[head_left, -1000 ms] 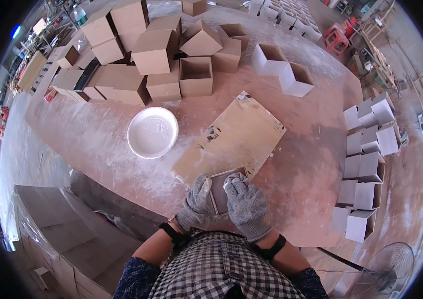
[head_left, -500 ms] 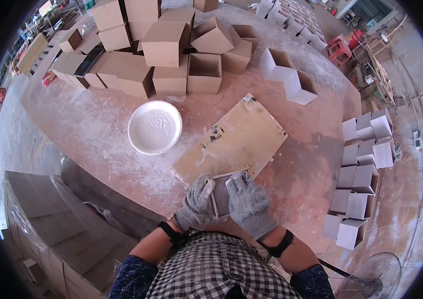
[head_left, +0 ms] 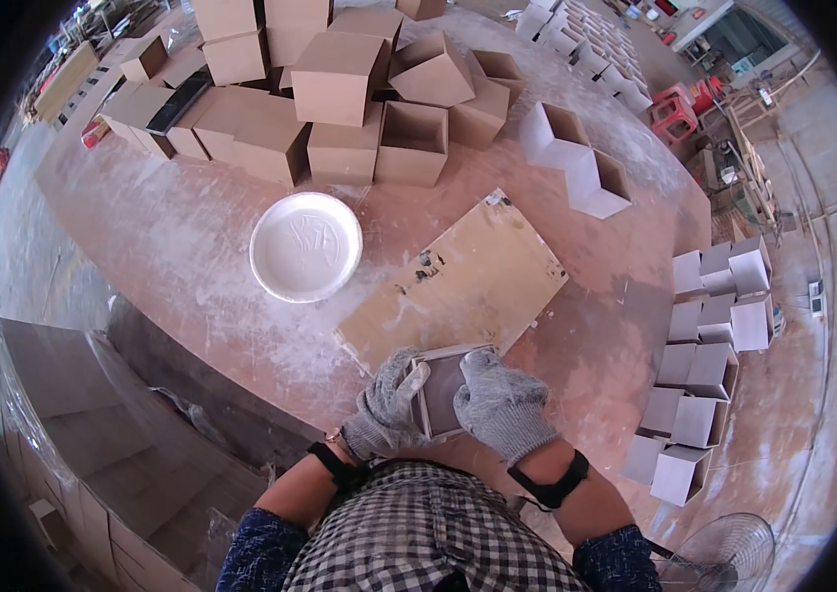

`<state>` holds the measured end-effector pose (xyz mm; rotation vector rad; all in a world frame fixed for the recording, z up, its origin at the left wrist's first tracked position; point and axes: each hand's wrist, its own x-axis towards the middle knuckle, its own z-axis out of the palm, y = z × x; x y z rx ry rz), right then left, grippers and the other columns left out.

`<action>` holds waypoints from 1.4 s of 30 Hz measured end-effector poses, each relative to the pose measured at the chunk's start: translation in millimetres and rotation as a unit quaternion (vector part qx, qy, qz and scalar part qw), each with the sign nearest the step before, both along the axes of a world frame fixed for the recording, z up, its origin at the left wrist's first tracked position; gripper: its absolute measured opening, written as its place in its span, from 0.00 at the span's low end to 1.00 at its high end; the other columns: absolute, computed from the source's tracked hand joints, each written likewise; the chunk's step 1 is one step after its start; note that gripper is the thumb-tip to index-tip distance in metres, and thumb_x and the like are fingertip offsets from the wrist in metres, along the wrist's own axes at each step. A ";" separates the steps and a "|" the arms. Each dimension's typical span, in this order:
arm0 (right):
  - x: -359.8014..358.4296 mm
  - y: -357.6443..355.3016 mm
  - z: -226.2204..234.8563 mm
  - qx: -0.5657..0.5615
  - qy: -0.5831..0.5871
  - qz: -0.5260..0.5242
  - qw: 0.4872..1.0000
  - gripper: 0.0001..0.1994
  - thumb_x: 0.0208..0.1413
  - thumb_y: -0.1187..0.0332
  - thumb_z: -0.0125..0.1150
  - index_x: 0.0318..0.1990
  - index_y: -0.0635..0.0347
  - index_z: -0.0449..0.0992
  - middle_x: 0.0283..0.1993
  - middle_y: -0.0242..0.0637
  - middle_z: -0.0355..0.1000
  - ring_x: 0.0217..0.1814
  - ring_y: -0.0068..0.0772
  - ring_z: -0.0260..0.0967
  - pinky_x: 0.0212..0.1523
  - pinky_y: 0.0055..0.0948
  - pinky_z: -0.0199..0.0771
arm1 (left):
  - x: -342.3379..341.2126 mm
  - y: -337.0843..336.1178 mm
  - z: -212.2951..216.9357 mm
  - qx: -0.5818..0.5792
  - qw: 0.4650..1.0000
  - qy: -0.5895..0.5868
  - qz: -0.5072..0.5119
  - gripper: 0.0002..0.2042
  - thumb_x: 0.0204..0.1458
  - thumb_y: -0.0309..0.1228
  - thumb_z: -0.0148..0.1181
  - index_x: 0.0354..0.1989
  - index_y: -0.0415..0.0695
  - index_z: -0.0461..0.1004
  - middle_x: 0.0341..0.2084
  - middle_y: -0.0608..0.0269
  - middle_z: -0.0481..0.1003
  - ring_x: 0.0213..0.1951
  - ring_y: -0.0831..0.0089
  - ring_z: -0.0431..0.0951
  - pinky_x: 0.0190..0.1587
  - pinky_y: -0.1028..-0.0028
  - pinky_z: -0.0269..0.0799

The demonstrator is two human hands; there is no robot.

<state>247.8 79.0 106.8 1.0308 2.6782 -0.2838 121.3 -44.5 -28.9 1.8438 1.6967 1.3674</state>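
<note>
Close to my body, my left hand (head_left: 389,405), in a grey knit glove, grips the left side of a small open box (head_left: 442,395). Its grey inner bottom and pale rim show between my hands. My right hand (head_left: 505,407), gloved too, is closed at the box's right edge, fingers curled and thumb side up; its fingertips are partly hidden. Just beyond the box lies a tan board (head_left: 468,281) with dark smudges, flat on the table. A round white basin (head_left: 259,268) with white paste in it stands to the left of the board.
Brown cardboard boxes (head_left: 340,81) are piled at the back of the reddish table (head_left: 191,232). Two white-covered boxes (head_left: 596,195) stand back right. White boxes (head_left: 703,367) line the right side. Plastic-wrapped stock (head_left: 73,395) is at left, a fan (head_left: 729,557) lower right.
My right hand has drawn slightly back and right along the box's edge, uncovering more of its inside. My left hand stays on the box. The view has shifted slightly.
</note>
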 end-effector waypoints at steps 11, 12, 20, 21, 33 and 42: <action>37.8 -40.9 11.5 -0.099 0.088 -0.133 0.982 0.15 0.54 0.59 0.57 0.45 0.57 0.70 0.31 0.51 0.75 0.32 0.53 0.75 0.33 0.49 0.74 | 5.3 1.6 -8.5 0.061 0.997 0.011 0.042 0.44 0.34 0.39 0.73 0.61 0.35 0.58 0.50 0.32 0.65 0.51 0.35 0.68 0.55 0.47 0.64; 43.1 -41.6 6.9 -0.099 0.088 -0.134 0.982 0.15 0.54 0.59 0.57 0.45 0.57 0.70 0.31 0.51 0.75 0.32 0.53 0.75 0.33 0.49 0.74 | 5.6 1.8 -8.9 0.061 0.997 0.012 0.042 0.44 0.33 0.39 0.73 0.61 0.34 0.58 0.50 0.32 0.65 0.51 0.35 0.68 0.55 0.46 0.64; 52.3 -48.6 5.7 -0.180 0.221 -0.134 0.949 0.17 0.56 0.62 0.57 0.52 0.57 0.70 0.39 0.47 0.75 0.37 0.49 0.75 0.36 0.45 0.75 | 4.9 0.6 0.2 0.043 0.998 0.011 0.039 0.47 0.33 0.40 0.74 0.62 0.32 0.55 0.51 0.30 0.64 0.52 0.33 0.67 0.55 0.46 0.64; 51.6 -48.1 4.4 -0.181 0.221 -0.133 0.949 0.17 0.56 0.62 0.57 0.52 0.57 0.70 0.39 0.47 0.75 0.37 0.49 0.75 0.36 0.45 0.75 | 4.1 0.5 1.6 0.034 0.999 0.005 0.036 0.48 0.32 0.40 0.74 0.62 0.32 0.55 0.51 0.30 0.64 0.52 0.34 0.67 0.55 0.46 0.64; 13.3 -13.5 -16.0 0.126 0.243 0.038 0.961 0.12 0.48 0.67 0.56 0.42 0.56 0.70 0.37 0.38 0.71 0.28 0.42 0.71 0.27 0.38 0.72 | 7.2 7.5 -6.0 0.071 0.997 -0.018 0.026 0.46 0.35 0.40 0.74 0.61 0.32 0.56 0.50 0.32 0.66 0.50 0.37 0.70 0.55 0.46 0.64; 7.0 -10.9 -11.2 0.096 0.057 -0.005 0.994 0.14 0.47 0.67 0.59 0.43 0.52 0.73 0.30 0.40 0.75 0.23 0.44 0.72 0.24 0.42 0.72 | 1.7 -1.3 -4.0 0.029 0.999 0.038 0.012 0.56 0.33 0.46 0.77 0.67 0.35 0.46 0.56 0.33 0.61 0.56 0.37 0.65 0.60 0.47 0.58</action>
